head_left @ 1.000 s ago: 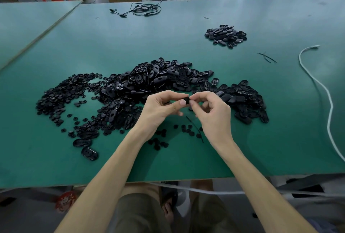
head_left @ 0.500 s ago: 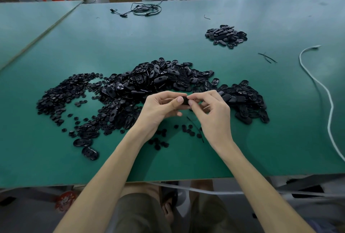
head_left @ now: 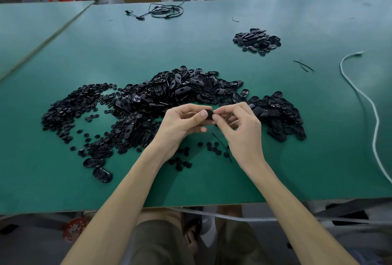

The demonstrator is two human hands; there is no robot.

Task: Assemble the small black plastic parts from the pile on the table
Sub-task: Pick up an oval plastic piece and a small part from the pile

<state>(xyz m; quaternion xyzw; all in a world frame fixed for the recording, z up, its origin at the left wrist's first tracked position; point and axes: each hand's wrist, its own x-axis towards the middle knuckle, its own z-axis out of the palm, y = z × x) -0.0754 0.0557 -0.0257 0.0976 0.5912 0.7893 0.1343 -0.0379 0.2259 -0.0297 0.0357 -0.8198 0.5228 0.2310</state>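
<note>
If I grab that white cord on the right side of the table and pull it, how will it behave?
The white cord probably handles floppy: it lies in loose curves across the green table. It would likely drag and straighten rather than lift as one piece. Its near part runs off the table's edge, so a pull may meet some resistance; I cannot see where it ends.

Even, soft light; bowed edges

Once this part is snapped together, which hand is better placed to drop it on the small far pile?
Probably the right hand. The small pile lies far and to the right, on that hand's side. Both hands pinch the part, so the left hand would have to cross over.
</note>
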